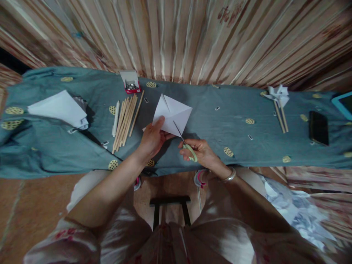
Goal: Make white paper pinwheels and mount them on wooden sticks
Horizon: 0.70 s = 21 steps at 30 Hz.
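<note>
A square sheet of white paper [178, 110] is pinched at its lower left side by my left hand [154, 137], thumb on top and fingers beneath. One slit shows at its upper corner, and fold lines cross it. My right hand [199, 150] is closed around the pale green handles of a pair of scissors [189, 152]. Their blade lies over the paper at its lower corner, pointing toward the middle. Left of the paper lie several wooden sticks [125, 123] and a white pen-like stick [116, 119].
A red and white box of metal pins [132, 86] stands open at the back. A stack of white paper [60, 108] lies far left. Paper pinwheels on sticks [279, 99], a black phone [319, 128] and a blue-edged device [343, 104] are right. A curtain [176, 40] hangs behind.
</note>
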Tool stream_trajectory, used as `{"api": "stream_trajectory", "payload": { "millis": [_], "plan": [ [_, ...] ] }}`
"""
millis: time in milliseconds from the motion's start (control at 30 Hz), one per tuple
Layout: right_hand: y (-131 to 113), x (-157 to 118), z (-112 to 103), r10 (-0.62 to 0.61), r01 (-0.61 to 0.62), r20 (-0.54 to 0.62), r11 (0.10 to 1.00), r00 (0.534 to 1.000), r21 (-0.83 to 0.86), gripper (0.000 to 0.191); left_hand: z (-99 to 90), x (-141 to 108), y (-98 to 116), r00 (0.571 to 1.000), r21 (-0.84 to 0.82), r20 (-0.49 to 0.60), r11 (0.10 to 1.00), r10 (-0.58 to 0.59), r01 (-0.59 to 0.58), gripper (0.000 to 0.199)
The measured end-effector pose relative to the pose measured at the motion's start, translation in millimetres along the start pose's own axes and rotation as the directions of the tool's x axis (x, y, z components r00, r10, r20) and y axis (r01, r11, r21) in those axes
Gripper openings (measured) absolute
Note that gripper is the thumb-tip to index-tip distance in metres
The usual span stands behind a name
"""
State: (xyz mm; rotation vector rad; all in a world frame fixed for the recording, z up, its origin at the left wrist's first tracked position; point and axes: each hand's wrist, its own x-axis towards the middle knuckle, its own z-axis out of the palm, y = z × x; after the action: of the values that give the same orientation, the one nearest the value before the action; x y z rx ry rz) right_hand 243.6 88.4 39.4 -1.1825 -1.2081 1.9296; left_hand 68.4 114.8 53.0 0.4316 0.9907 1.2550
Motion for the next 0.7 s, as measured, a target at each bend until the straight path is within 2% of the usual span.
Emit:
{"api": "stream_trajectory", "payload": {
  "millis": [233, 400, 567, 700],
  "plan": [
    [0, 0, 0, 0.0, 0.0, 0.008, 1.0, 1.0, -0.017, 0.04, 1.5, 0, 1, 1.0, -0.01, -0.002, 1.0, -0.007, 0.007, 0.01],
    [-5, -3, -3, -0.002, 0.009, 0.095, 0.997, 0.996, -0.078, 0.042, 0.6, 4, 6, 0.999, -0.032, -0.033, 0.999, 0.012, -0.013, 0.006],
    [-11, -9, -9, 0.03, -0.012, 0.152, 0.993, 0.988, -0.118, 0.046, 0.0, 9, 16, 0.998, -0.07, -0.063, 0.997, 0.028, -0.032, 0.012],
    [-11, -12, -17, 0.019, 0.004, 0.144, 0.987, 0.989, -0.159, 0.044, -0.8, 11, 22, 0.995, -0.083, -0.08, 0.995, 0.053, -0.059, 0.017]
  ]
}}
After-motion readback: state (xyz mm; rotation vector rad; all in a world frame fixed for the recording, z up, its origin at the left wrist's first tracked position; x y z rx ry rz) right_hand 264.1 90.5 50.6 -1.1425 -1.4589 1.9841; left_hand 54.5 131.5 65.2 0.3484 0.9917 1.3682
